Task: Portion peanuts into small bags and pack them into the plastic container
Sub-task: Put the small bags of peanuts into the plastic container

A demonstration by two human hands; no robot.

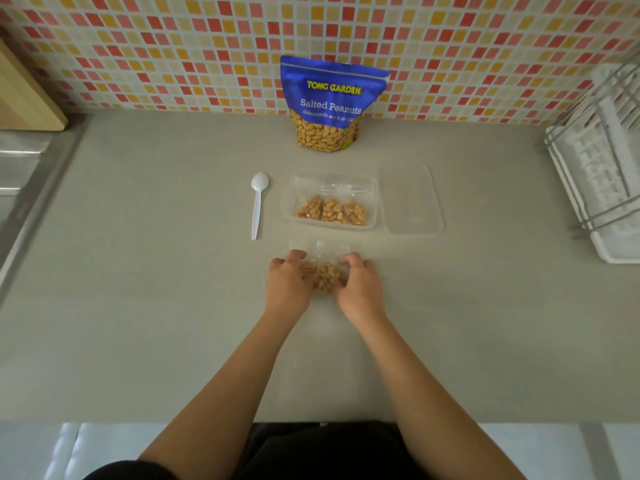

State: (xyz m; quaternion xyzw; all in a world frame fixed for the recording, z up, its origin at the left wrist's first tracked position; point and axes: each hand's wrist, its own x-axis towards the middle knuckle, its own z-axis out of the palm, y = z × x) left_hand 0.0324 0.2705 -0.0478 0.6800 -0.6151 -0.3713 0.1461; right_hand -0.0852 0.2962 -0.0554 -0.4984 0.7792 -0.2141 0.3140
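Both forearms reach out over grey table. Left hand and right hand have fingers clamped on small bag of peanuts, lying flat just before plastic container, which already holds filled bags. Judgement: press air out, run zip shut fully. Loose lid right, white spoon left. Blue pouch reads "TONG GARDEN", "Salted Peanuts".

Wooden board far left against mosaic tile wall; white dish rack right, on grey counter.
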